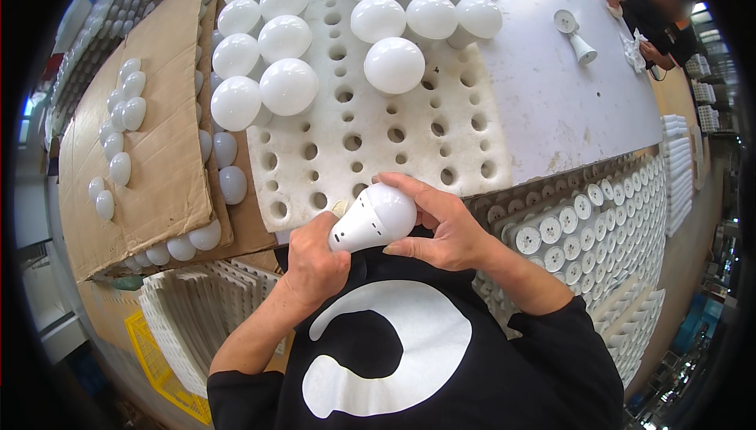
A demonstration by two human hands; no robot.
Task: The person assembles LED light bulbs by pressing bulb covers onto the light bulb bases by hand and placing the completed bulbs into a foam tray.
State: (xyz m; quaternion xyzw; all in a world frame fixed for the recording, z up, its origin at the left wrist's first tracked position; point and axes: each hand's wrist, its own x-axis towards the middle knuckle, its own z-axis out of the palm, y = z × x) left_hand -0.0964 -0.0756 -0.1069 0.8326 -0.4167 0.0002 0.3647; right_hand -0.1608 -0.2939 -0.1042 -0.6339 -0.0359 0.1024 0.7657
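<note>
Looks like a pretty crammed workshop (669, 304) tbh. Takes in a big scuffed white tabletop (579, 111), with rows of round white discs (568, 220) below its near right edge. Also a brown cardboard sheet (165, 194) on the left, a co-worker (665, 16) in black at far right, and a cream foam board (376, 158) full of holes, white domed bulbs (289, 86) in its far rows. Then stacked foam trays (185, 324), lower left, beside a yellow crate (157, 367). Grips one light bulb (364, 224) by the narrow end with the left hand (316, 253), cups its dome with the right hand's (453, 229) fingers and thumb, right by the foam board's near edge.
</note>
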